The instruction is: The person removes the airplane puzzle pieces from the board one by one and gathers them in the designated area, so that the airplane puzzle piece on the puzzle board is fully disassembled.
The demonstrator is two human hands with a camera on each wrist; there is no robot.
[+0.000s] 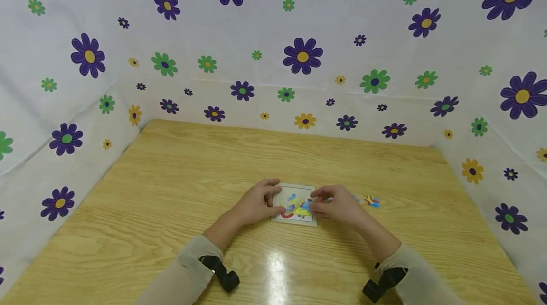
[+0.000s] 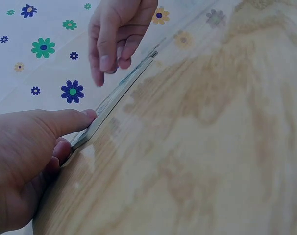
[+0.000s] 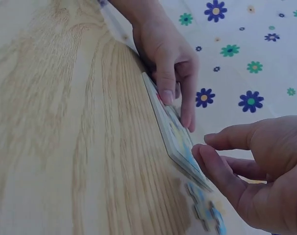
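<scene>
A small square jigsaw puzzle board (image 1: 295, 222) with a pale rim lies on the table, a colourful picture partly filled in on it. My left hand (image 1: 258, 202) holds its left side, the thumb (image 2: 77, 120) over the rim and the other fingers around the edge. Over the board's right edge is my right hand (image 1: 339, 206), thumb and fingers bent loosely, with no piece showing between the fingertips (image 3: 210, 139). Just right of the board, partly behind the right hand, lie loose puzzle pieces (image 1: 372, 201), seen too in the right wrist view as blue-and-yellow pieces (image 3: 207, 208).
The wooden table (image 1: 192, 167) stretches around the board on all sides. A white cloth with printed flowers (image 1: 256, 24) stands as a wall behind and at both sides. Each sleeve carries a black wrist camera (image 1: 222, 274).
</scene>
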